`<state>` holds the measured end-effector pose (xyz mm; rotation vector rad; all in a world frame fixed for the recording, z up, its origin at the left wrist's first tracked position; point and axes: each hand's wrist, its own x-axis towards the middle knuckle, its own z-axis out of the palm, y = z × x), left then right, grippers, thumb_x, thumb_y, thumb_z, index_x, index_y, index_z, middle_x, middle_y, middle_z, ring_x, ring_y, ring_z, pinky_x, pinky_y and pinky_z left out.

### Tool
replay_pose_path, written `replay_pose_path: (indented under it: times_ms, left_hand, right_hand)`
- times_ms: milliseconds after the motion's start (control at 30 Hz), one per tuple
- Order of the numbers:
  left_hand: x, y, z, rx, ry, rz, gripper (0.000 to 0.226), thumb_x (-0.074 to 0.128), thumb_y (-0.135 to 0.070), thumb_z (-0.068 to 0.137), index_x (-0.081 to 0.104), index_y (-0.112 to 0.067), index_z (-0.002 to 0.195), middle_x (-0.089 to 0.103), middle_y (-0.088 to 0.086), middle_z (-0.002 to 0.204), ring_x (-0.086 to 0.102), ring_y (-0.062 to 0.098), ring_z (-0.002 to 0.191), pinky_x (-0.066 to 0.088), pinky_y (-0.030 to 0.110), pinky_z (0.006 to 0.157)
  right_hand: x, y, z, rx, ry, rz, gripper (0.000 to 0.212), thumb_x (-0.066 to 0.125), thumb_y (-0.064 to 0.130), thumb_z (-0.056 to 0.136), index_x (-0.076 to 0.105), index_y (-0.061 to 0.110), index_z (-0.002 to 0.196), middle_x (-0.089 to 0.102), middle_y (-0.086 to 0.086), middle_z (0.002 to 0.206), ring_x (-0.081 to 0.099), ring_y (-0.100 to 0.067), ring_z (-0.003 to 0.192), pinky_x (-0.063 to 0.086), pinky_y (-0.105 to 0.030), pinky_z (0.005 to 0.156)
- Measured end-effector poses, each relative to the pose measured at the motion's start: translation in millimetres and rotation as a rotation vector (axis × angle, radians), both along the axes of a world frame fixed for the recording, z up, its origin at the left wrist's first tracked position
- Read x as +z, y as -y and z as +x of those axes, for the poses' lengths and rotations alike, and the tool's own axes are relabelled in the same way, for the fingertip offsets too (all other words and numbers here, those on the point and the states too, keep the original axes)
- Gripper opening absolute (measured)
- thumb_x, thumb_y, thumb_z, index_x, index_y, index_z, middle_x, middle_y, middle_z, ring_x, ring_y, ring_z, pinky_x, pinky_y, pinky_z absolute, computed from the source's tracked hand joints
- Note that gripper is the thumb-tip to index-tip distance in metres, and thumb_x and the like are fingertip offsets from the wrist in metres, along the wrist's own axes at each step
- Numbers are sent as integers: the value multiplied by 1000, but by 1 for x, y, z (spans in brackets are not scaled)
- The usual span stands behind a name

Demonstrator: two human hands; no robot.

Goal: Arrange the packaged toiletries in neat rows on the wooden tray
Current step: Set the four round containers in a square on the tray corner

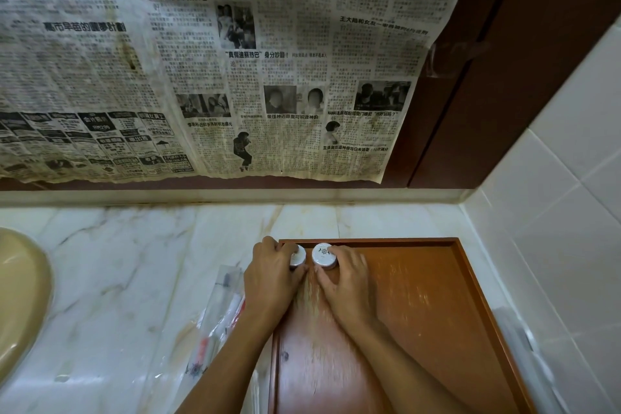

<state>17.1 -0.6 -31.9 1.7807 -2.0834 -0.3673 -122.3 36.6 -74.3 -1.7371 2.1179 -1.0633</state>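
The tray (437, 312) floor lies bare right of and nearer than both hands; two tubs (323, 255) fill its far-left corner, packets (221, 319) crowd the counter (117, 279) left.

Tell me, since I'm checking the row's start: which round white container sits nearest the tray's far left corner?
The round container under the left hand; the other container, held by the right hand, sits beside it, further right along the wooden tray.

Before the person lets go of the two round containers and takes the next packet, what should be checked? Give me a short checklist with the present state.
1. Left hand holds left round container: ok.
2. Right hand holds right round container: ok.
3. Both containers side by side at the far rim of the wooden tray: ok.
4. Containers touching each other: not ok, a gap shows.
5. Plastic-wrapped packets waiting on the marble counter: ok.
6. Containers resting flat: cannot tell.
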Motion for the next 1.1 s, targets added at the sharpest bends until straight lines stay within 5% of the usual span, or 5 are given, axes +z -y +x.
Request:
replay_pose_path:
  times_ms: [567,967,1100]
  left_hand:
    - [-13,-5,0,18,-85,-101,20,77,-30,76,67,-20,90,44,0,84,52,24,80,39,29,46]
    - [-14,-4,1,4,-87,-53,23,76,-34,77,68,-20,94,48,1,88,53,25,83,41,30,49]
    - [-7,-4,1,7,-48,46,32,68,-36,82,64,-22,110,46,0,101,50,21,96,49,35,63]
  right_hand:
    - [3,6,17,-112,-29,16,36,76,24,78,65,10,109,68,-5,100,56,-24,92,52,-34,71]
    - [5,5,16,-110,31,-13,37,78,23,76,65,10,107,67,-4,98,54,-25,89,52,-37,69]
    - [5,5,15,-101,59,-2,40,78,23,74,63,11,109,65,-4,100,54,-26,92,49,-36,72]
